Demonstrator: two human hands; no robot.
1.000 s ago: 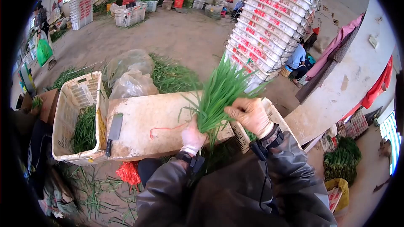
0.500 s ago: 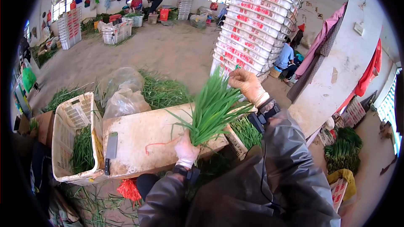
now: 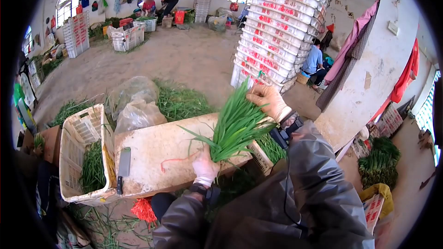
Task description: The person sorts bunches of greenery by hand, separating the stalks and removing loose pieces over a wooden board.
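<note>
A bundle of long green chives fans out above the near right part of the board. My left hand, in a pale glove, is closed round its lower end. At the upper right of the leaves, my gloved right hand has its fingers curled in against the leaf tips, in a pinch. A red tie string lies on the board left of my left hand. Farther left rests a cleaver with a black handle, its handle end at the board's near edge.
At left stands a white crate with greens inside. Beyond the board are clear plastic bags and heaped greens. A tall stack of white crates rises ahead. A basket of chives sits right. Red strings hang below the board.
My right hand has moved slightly left and down, closer in against the leaves. The bundle's leaves lean a little more together; my left hand keeps its hold.
</note>
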